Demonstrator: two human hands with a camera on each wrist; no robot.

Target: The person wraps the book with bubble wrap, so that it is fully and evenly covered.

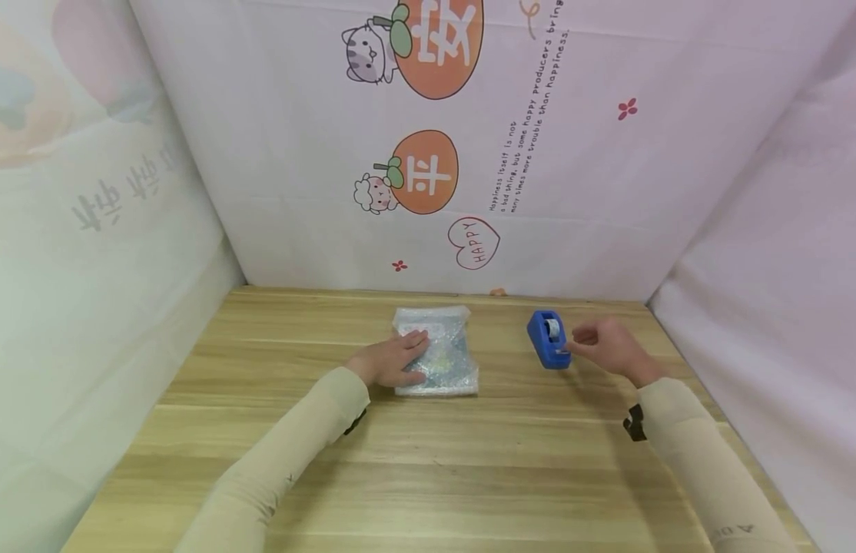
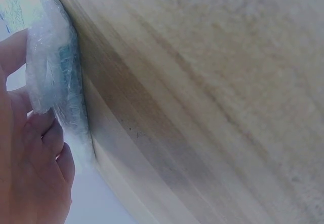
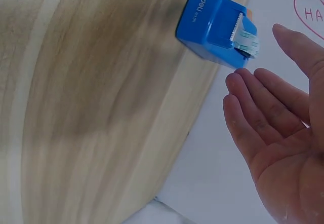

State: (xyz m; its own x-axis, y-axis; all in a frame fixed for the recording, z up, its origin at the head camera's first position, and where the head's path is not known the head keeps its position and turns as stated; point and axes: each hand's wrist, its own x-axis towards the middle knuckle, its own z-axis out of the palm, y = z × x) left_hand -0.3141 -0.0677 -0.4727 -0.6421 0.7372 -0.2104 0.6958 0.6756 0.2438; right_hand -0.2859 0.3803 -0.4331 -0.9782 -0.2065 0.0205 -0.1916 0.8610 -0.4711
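Observation:
A flat packet in clear bubble wrap (image 1: 447,355), bluish inside, lies on the wooden table. My left hand (image 1: 392,361) rests on its left part with the fingers stretched across the wrap. In the left wrist view, the wrap (image 2: 53,64) shows beside the fingers. Off to the right stands a blue tape dispenser (image 1: 554,358) with a roll of tape in it. My right hand (image 1: 613,349) is just right of the dispenser. In the right wrist view, its fingers are loosely extended and hold nothing, near the tape end (image 3: 247,44) by the toothed cutter.
The wooden table (image 1: 428,476) runs back to a white printed cloth wall (image 1: 296,192). Similar cloth stands along the left (image 1: 110,307) and right (image 1: 767,292) sides. A dark wrist strap piece (image 1: 634,424) sits under the right sleeve.

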